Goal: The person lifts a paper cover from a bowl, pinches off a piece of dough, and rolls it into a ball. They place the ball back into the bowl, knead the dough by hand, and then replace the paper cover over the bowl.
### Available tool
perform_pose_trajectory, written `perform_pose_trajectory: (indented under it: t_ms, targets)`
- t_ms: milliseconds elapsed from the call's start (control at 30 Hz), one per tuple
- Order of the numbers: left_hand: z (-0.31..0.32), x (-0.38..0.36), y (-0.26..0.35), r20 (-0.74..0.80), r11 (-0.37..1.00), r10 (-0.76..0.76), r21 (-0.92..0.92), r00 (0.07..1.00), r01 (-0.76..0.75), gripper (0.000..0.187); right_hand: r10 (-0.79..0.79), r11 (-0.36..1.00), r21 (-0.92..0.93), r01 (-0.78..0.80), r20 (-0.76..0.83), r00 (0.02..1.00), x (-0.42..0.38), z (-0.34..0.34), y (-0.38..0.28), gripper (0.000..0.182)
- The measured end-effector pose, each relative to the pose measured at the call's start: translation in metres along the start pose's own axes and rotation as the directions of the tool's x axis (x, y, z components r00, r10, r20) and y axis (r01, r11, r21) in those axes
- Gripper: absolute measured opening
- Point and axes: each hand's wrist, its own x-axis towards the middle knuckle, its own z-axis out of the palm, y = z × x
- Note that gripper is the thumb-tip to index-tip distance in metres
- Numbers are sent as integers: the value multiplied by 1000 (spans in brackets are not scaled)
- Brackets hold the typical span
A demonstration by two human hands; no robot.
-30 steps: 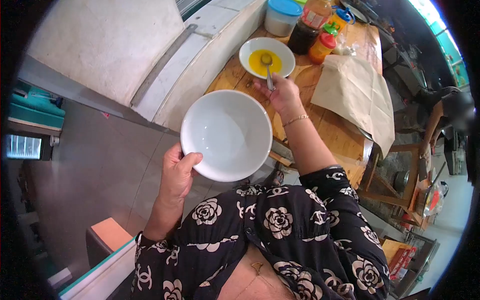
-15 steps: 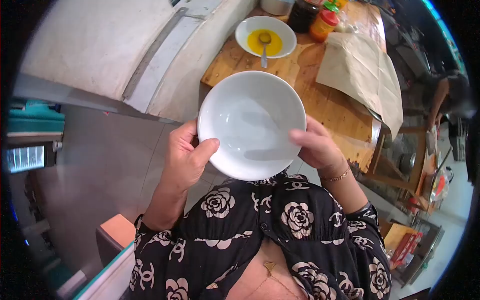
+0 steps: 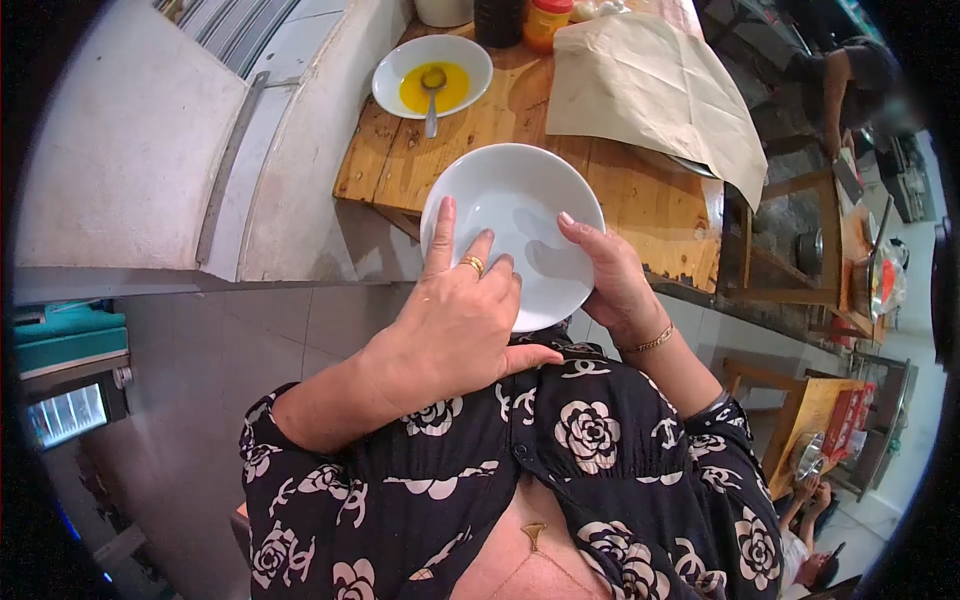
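I hold an empty white bowl (image 3: 520, 200) in front of my chest, over the near edge of a wooden table (image 3: 640, 205). My right hand (image 3: 610, 275) grips its right rim, thumb inside. My left hand (image 3: 455, 320) lies across the bowl's left side, fingers spread and resting inside it, a ring on one finger. Farther back on the table stands a second white bowl (image 3: 432, 75) with yellow liquid and a metal spoon (image 3: 431, 95) in it.
A sheet of brown paper (image 3: 650, 85) covers something at the table's right. Jars and bottles (image 3: 545, 15) stand at the far end. A white ledge and wall (image 3: 290, 130) run along the left. Another person (image 3: 855, 75) is at the upper right; stools and pots lie beyond.
My right hand left the spoon in the yellow bowl and took the empty bowl's right rim. My left hand shifted from under the rim to lie inside the bowl.
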Motion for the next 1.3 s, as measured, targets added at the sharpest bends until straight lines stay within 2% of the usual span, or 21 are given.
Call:
perform_pose_trajectory:
  t_ms: [100,200,300,400,500,600,633,700,800,900,1000,1033,1067,1133,1233,1300]
  targets:
    - [11,9,4,-219,993,72,-76,973,-90,80,-2,1000,16,2,-5,1000,-4,-3,0,44]
    - [8,15,7,-113,999,37,4,993,-36,76,2,1000,5,-2,4,1000,-4,-7,-2,44]
    - [-3,18,8,-5,999,52,-11,999,-52,65,18,1000,-12,-18,2,1000,-6,-9,-5,43]
    - [-17,19,5,200,995,61,-85,978,-45,54,4,1000,-30,-5,-11,1000,-6,-11,-8,43]
    - [-16,15,2,-123,953,122,-264,985,-151,32,-54,997,-47,53,-18,998,-7,-10,-16,43]
    - [-6,16,-4,-485,879,4,-416,874,-235,24,-70,992,-111,68,-11,997,-12,-12,-27,44]
    - [-7,16,-5,-527,880,-38,-420,849,-221,28,-69,988,-141,67,-6,998,-13,-13,-31,44]
    - [-10,19,-4,-603,881,-123,-431,788,-193,37,-101,976,-188,109,50,994,-13,-20,-35,43]
    - [-31,31,4,-496,970,6,-208,868,-126,51,-88,973,-204,106,96,991,-14,-26,-44,42]
    - [-36,41,13,-410,928,-2,-341,912,-151,55,-61,973,-214,82,104,993,-15,-32,-57,41]
    - [-32,55,14,-673,916,-102,-351,733,-194,53,-109,959,-247,137,121,987,-19,-47,-79,40]
    - [-34,59,16,-726,956,-142,-278,673,-98,53,-133,952,-257,163,131,982,-21,-52,-88,39]
    - [-33,64,18,-761,938,-225,-337,609,-74,53,-121,954,-261,145,107,987,-25,-58,-101,39]
    - [-23,77,20,-799,890,-385,-455,462,-45,53,-99,957,-267,111,58,993,-40,-70,-134,39]
    - [9,102,12,-792,813,-545,-579,276,-55,51,-227,943,-251,217,-13,974,-57,-96,-184,40]
    - [34,122,11,-741,780,-604,-626,294,25,48,-339,917,-238,320,-43,940,-63,-112,-220,43]
